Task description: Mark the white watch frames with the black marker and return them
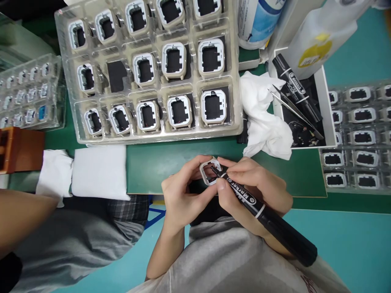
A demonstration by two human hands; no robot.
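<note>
My left hand [180,195] is closed round a small white, squarish plastic frame [205,178], holding it above the near edge of the green work surface [159,171]. In my right hand [259,183] is a black marker [244,194], gripped near its tip with the thick end pointing down to the right. The marker's nib reaches into the frame's opening; whether it touches the inner wall I cannot tell. Beyond my hands, a clear plastic tray [159,132] holds rows of similar white frames [179,110], with one pocket [117,76] showing only its dark bottom.
Right of the tray lie a crumpled white cloth [265,122] and a white box [330,122] with another marker [296,87] and pointed tweezers [296,110]. Bottles [259,24] stand behind. Folded white cloths [99,171] lie left. Another person's arm [27,215] is at far left.
</note>
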